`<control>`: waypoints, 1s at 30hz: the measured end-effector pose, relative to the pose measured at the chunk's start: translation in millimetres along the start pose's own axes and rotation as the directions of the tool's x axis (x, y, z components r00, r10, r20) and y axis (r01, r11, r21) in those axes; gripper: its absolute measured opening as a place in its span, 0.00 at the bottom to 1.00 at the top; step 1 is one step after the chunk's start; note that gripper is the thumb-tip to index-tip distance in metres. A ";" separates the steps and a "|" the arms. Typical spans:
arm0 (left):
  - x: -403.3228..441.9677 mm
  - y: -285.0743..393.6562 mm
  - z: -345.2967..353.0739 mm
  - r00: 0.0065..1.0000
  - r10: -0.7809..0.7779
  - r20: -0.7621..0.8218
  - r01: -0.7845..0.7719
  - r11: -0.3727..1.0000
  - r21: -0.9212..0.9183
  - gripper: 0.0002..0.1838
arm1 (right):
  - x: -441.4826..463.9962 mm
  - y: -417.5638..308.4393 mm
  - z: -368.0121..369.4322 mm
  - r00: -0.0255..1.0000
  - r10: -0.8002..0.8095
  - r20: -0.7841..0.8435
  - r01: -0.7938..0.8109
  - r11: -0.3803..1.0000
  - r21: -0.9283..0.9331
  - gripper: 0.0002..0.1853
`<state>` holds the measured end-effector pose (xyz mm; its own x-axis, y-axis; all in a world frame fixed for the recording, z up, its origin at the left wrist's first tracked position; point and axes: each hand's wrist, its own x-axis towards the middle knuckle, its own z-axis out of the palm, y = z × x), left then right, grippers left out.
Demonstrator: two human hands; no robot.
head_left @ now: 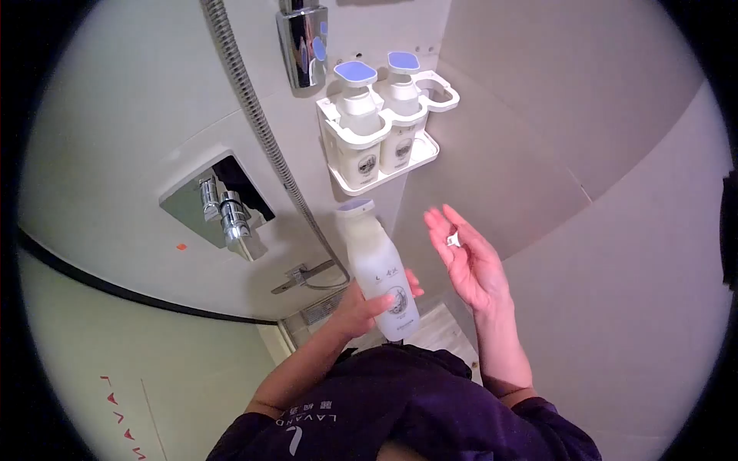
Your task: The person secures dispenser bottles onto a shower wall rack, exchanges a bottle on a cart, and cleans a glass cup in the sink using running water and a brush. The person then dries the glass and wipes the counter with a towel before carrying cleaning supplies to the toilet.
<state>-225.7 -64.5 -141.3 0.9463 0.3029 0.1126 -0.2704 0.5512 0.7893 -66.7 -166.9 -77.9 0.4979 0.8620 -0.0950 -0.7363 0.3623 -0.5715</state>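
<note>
My left hand (358, 312) is wrapped around the lower part of a translucent white pump bottle (377, 261) with printed lettering and a round emblem. The bottle leans slightly, its pale blue-topped pump head up. To the right, my right hand (478, 269) is turned palm up, with its fingers stretched out and slightly curled. A small white plastic piece (453, 240) rests on it near the fingers. The two hands are apart. Above them, a white wall rack (419, 157) holds two similar pump bottles, a left one (359, 127) and a right one (401, 100).
A metal shower hose (257, 115) hangs left of the rack, beside a chrome fitting (303, 48). Shower controls (231, 215) are set in the left wall, with a chrome spout-like fitting (304, 276) lower down. A glass panel (154, 361) with red lettering stands at lower left.
</note>
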 end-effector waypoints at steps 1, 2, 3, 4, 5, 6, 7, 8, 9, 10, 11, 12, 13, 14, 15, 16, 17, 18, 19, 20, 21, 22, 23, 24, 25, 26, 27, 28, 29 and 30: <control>-1.1 -1.2 -0.7 0.999 -0.009 0.031 0.010 1.000 -0.011 0.34 | -1.3 0.7 2.2 0.999 -0.031 0.019 0.032 0.998 -0.053 0.23; -2.2 -0.6 0.4 0.999 -0.023 0.029 0.023 1.000 -0.019 0.36 | -2.1 2.3 2.5 0.996 -0.072 0.057 0.084 0.965 -0.248 0.24; -0.8 6.3 7.2 0.999 -0.035 0.027 0.036 0.999 -0.028 0.38 | -1.9 4.0 2.9 0.989 -0.103 0.102 0.137 0.892 -0.430 0.24; 0.6 10.3 12.2 0.999 -0.045 0.023 0.045 0.998 -0.035 0.40 | -1.6 5.9 3.6 0.980 -0.122 0.156 0.192 0.782 -0.593 0.25; 2.1 9.8 15.6 1.000 -0.003 0.018 0.003 0.999 -0.032 0.39 | -5.1 8.2 8.6 0.984 -0.048 0.171 0.153 0.725 -0.672 0.25; 3.7 8.2 19.7 0.999 0.040 0.012 -0.039 0.999 -0.031 0.39 | -12.7 10.6 16.7 0.984 0.029 0.177 0.115 0.656 -0.746 0.25; 5.0 8.0 21.4 0.996 0.085 0.010 -0.084 0.996 -0.029 0.38 | -18.5 12.5 21.1 0.979 0.102 0.178 0.088 0.575 -0.813 0.25; 4.2 6.2 20.0 0.997 0.073 -0.026 -0.073 0.997 -0.011 0.34 | -15.1 18.7 9.1 0.965 0.035 0.258 0.220 0.424 -0.879 0.23; 2.2 1.8 16.3 0.996 0.065 -0.057 -0.064 0.998 0.009 0.30 | -12.9 19.0 6.7 0.927 0.015 0.374 0.358 0.254 -0.898 0.23; 1.1 -1.0 13.5 0.995 0.058 -0.085 -0.055 0.998 0.032 0.26 | -10.4 18.0 6.4 0.873 0.013 0.487 0.485 0.075 -0.872 0.22; 0.9 -2.0 12.0 0.992 0.088 -0.093 -0.082 0.994 0.071 0.25 | -8.9 16.5 7.6 0.808 0.030 0.589 0.588 -0.106 -0.802 0.21; 0.2 -2.3 11.1 0.988 0.118 -0.102 -0.107 0.988 0.110 0.24 | -10.4 15.1 14.6 0.768 -0.085 0.634 0.572 -0.354 -0.740 0.18; 0.7 -0.9 11.0 0.983 0.146 -0.110 -0.129 0.980 0.150 0.23 | -12.1 12.5 18.4 0.828 -0.093 0.553 0.506 -0.303 -0.808 0.16; 0.6 1.5 13.3 0.980 0.181 -0.087 -0.168 0.977 0.133 0.24 | -14.1 9.9 20.9 0.880 -0.094 0.465 0.432 -0.249 -0.867 0.14; 1.3 5.0 16.3 0.976 0.199 -0.089 -0.186 0.973 0.135 0.24 | -15.9 6.4 24.9 0.925 -0.087 0.369 0.348 -0.193 -0.917 0.11; 2.6 7.6 18.5 0.972 0.217 -0.092 -0.203 0.969 0.140 0.25 | -15.7 2.5 29.8 0.921 -0.100 0.377 0.362 -0.141 -0.921 0.09; 3.8 10.3 21.5 0.967 0.235 -0.097 -0.220 0.965 0.143 0.26 | -14.7 -2.5 35.7 0.917 -0.111 0.383 0.375 -0.088 -0.923 0.07; 5.5 14.1 26.0 0.958 0.264 -0.110 -0.251 0.961 0.121 0.26 | -13.1 -7.6 41.8 0.913 -0.121 0.389 0.388 -0.034 -0.921 0.05; 8.1 18.9 31.2 0.949 0.290 -0.124 -0.279 0.955 0.100 0.27 | -10.2 -16.6 47.7 0.908 -0.182 0.378 0.382 -0.013 -0.924 0.05; 9.8 22.8 33.0 0.939 0.317 -0.138 -0.308 0.948 0.081 0.28 | -5.1 -30.3 54.1 0.899 -0.243 0.365 0.379 0.010 -0.925 0.04; 9.7 24.9 30.2 0.942 0.312 -0.122 -0.303 0.949 0.083 0.28 | 3.9 -50.5 61.4 0.854 -0.342 0.391 0.381 -0.099 -0.919 0.05; 9.0 26.0 25.6 0.946 0.307 -0.105 -0.299 0.951 0.083 0.28 | 20.7 -74.7 68.0 0.776 -0.412 0.477 0.386 -0.287 -0.877 0.05; 7.4 25.4 21.8 0.952 0.294 -0.088 -0.287 0.954 0.084 0.28 | 36.0 -91.2 85.4 0.730 -0.416 0.542 0.389 -0.398 -0.831 0.05; 5.5 23.3 19.1 0.958 0.275 -0.084 -0.267 0.959 0.096 0.28 | 50.9 -107.2 101.8 0.682 -0.413 0.603 0.381 -0.503 -0.776 0.05; 2.5 20.1 16.2 0.964 0.254 -0.080 -0.244 0.964 0.109 0.28 | 70.8 -117.8 111.3 0.639 -0.334 0.693 0.357 -0.669 -0.652 0.05; -0.7 16.8 14.0 0.970 0.231 -0.079 -0.221 0.968 0.121 0.28 | 90.9 -124.6 119.1 0.604 -0.235 0.762 0.318 -0.805 -0.500 0.06; -3.7 13.2 12.3 0.973 0.217 -0.072 -0.206 0.969 0.135 0.28 | 109.5 -127.1 126.5 0.617 -0.198 0.762 0.318 -0.823 -0.471 0.06; -6.4 9.6 10.7 0.976 0.205 -0.066 -0.194 0.970 0.149 0.28 | 126.3 -129.3 131.1 0.628 -0.159 0.762 0.319 -0.840 -0.439 0.07; -8.3 7.2 9.5 0.978 0.197 -0.063 -0.184 0.969 0.161 0.27 | 143.9 -133.6 130.4 0.666 -0.111 0.738 0.312 -0.857 -0.411 0.07; -10.6 6.5 8.8 0.980 0.189 -0.065 -0.177 0.971 0.158 0.27 | 162.0 -135.7 127.7 0.701 -0.063 0.710 0.309 -0.871 -0.382 0.07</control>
<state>-236.0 -70.9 -132.1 0.8644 0.4520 0.2204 -0.4023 0.3587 0.8423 55.3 -31.1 88.3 0.0699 0.8333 0.5484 0.9701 -0.1850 0.1574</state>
